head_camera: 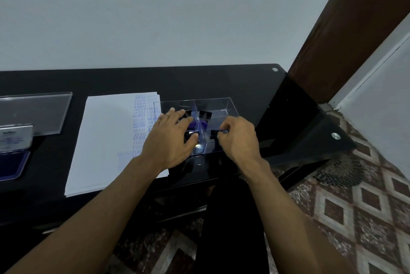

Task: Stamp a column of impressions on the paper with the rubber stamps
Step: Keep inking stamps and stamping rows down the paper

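On black table [221,80], paper stack [106,140] carries blue impressions down right side. Clear divided box [224,105] just right of paper holds rubber stamps [205,115]. Left hand [170,140] rests on box, fingers spread, nearly straight. Right hand [238,138] pinches small dark stamp [221,132] above near-right compartment. Ink pad [13,163] open at far left.

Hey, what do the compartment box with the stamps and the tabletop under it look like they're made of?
The compartment box looks like clear acrylic or similar hard plastic: its walls and dividers are see-through with bright edges. The tabletop looks like glossy black glass, since it mirrors light and carries round metal fittings at its corners; lacquered board is possible.
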Available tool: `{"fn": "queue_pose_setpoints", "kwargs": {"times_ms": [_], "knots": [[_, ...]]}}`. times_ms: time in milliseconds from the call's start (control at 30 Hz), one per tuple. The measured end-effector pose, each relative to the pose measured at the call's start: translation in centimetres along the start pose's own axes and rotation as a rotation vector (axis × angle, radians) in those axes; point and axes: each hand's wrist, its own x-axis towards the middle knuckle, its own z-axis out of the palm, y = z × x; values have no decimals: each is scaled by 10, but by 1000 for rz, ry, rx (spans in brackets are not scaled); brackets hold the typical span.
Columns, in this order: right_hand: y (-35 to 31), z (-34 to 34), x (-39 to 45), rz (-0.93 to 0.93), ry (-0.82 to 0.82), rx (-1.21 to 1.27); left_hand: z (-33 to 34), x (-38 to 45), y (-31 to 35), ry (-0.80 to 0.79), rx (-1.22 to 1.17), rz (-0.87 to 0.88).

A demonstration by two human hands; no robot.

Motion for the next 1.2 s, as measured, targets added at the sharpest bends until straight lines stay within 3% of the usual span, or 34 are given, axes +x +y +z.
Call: {"fn": "queue_pose_setpoints", "kwargs": {"times_ms": [267, 500, 867, 1200], "knots": [[-9, -4, 9, 110, -99, -156, 4, 1, -3, 17, 26, 25], [-7, 3, 11, 116, -57, -218, 7, 2, -5, 23, 40, 30], [-7, 10, 21, -297, 61, -239, 0, 14, -10, 21, -27, 10], [-9, 15, 54, -295, -320, -226, -4, 46, -28, 5, -18, -28]]}}
